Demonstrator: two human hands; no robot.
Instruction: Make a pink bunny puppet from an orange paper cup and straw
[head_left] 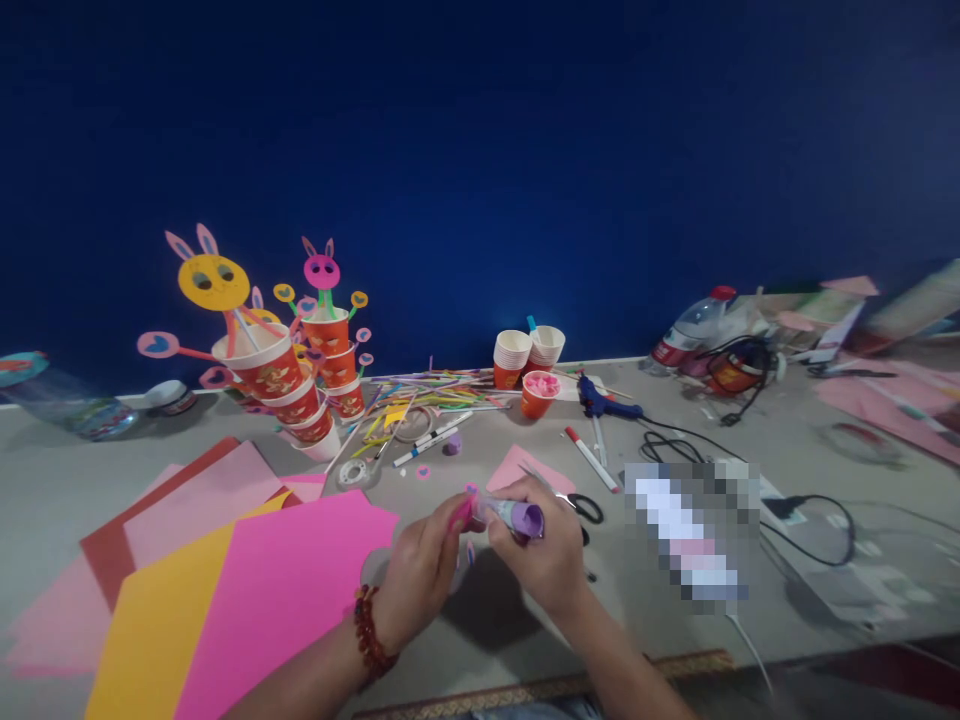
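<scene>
Pinched in my left hand [416,565] is a small pink paper piece [460,514]. My right hand [544,545] grips a glue stick [517,517] with a purple end, its other end against or very near the pink paper; the exact contact is too small to tell. Both hands are close together over the grey table. A small purple cap [452,444] stands beyond them. Behind my right hand lie black-handled scissors [585,507] and a pink paper sheet [517,466]. A small cut-out [471,553] is partly visible between my hands.
Coloured paper sheets [292,580] spread at left. Stacked paper cups with paper faces [262,360] stand behind them. Farther back are pipe-cleaner-like sticks [450,388], more cups [511,355], a blue glue gun [604,402] with its cord, and a red marker [592,460]. A bottle [690,330] stands at right.
</scene>
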